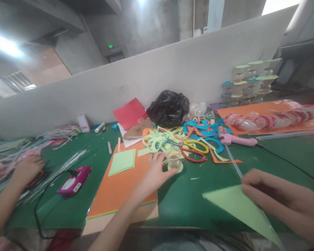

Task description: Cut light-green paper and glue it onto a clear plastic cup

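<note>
My left hand [158, 167] curls its thumb and fingers around a small clear plastic cup [174, 161], which stands on a pale green paper piece [180, 167]. My right hand [274, 197], partly blurred, pinches a sheet of light green paper [232, 202] above the table's front edge. A translucent stick [234, 162] runs to the fingers of that hand; whether they hold it too, I cannot tell. Beyond the cup lie scissors with red and yellow handles [195, 153]. A pink glue gun [238, 140] rests behind my right hand.
Orange sheets [111, 195] bear a stack of green paper squares [122, 162]. Paper scraps [159, 138] lie before a black plastic bag [169, 108]. At left are a purple device [75, 181] and another person's hand [28, 169]. Stacked cups [251, 83] stand at back right.
</note>
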A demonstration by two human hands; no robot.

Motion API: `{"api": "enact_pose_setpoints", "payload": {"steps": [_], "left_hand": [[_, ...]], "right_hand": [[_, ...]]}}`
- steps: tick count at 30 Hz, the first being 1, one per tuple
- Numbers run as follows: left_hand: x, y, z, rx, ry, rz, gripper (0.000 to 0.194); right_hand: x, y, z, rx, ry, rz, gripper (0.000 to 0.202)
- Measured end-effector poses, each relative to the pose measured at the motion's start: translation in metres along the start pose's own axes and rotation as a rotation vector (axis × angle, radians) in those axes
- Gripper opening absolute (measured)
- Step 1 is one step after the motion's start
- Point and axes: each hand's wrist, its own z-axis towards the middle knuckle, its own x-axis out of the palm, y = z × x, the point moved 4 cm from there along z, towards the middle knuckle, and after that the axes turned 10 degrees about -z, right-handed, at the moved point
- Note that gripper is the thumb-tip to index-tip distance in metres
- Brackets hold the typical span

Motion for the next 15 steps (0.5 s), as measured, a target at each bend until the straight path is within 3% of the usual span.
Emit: {"api": "enact_pose_setpoints", "payload": {"steps": [2,7,8,12,15], "left_hand": [[-0.002,-0.002,-0.009,-0.006,-0.07,-0.041,0.048],[0.003,0.003,-0.05,-0.062,-0.362,-0.362,0.028],[0.008,0.003,-0.06,-0.079,-0.369,-0.425,0.027],[0.027,-0.017,-0.082,-0.077,-0.168,-0.505,0.041],[0.021,-0.045,-0.077,-0.019,-0.136,-0.405,0.049]], "right_hand": [[0.001,0.013,0.02,-0.031,0.212,-0.025,0.05],[0.007,0.024,0.058,-0.033,0.617,0.073,0.038],[0.009,0.024,0.064,-0.037,0.682,0.122,0.036],[0.021,0.032,0.085,-0.081,0.803,0.308,0.036],[0.029,0.046,0.093,-0.132,0.857,0.416,0.037]]}}
